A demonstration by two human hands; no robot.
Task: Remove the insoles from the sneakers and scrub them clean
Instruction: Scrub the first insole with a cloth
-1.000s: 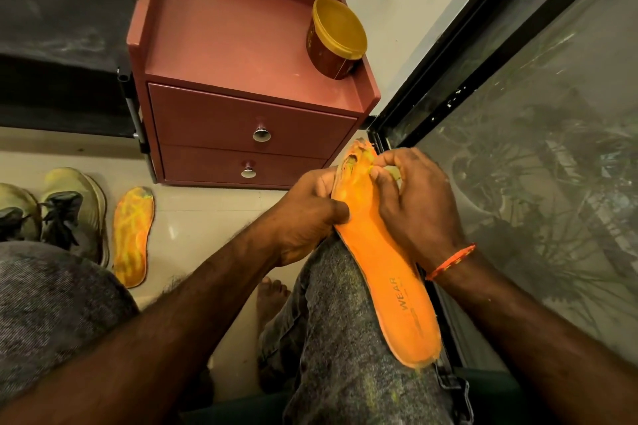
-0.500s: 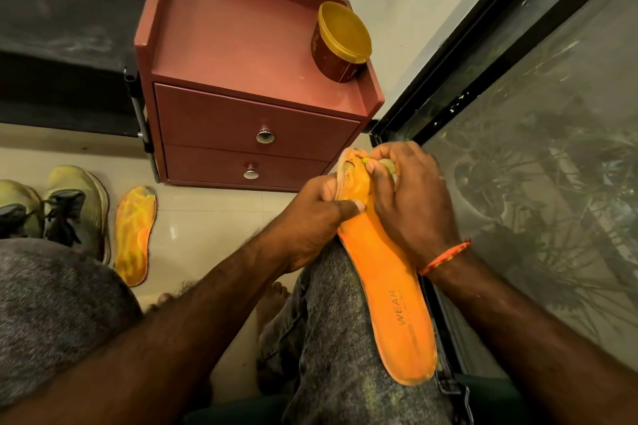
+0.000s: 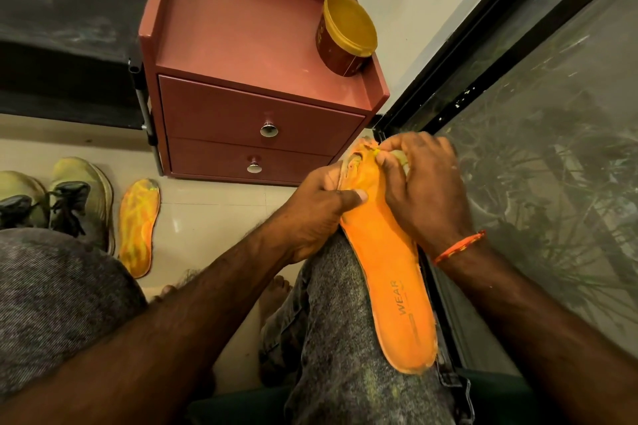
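An orange insole [image 3: 386, 272] printed "WEAR" lies lengthwise on my right knee, heel end toward me. My left hand [image 3: 314, 214] grips its left edge near the toe, thumb pressed on top. My right hand [image 3: 424, 190] is curled over the toe end, fingers closed on a small pale scrubbing piece [image 3: 400, 157] that is mostly hidden. A second insole [image 3: 138, 228], orange with yellow streaks, lies flat on the tiled floor at the left. Beside it stand two yellow-green sneakers [image 3: 81, 197] with dark laces.
A reddish two-drawer cabinet [image 3: 255, 134] stands just beyond my hands, with a brown jar with a yellow lid [image 3: 345, 34] on top. A black-framed glass pane [image 3: 552, 155] runs along the right. A dark shelf [image 3: 65, 55] is at upper left.
My right hand has slid up toward the toe tip of the insole, rubbing it. The left hand keeps its hold, and the insole stays on the knee.
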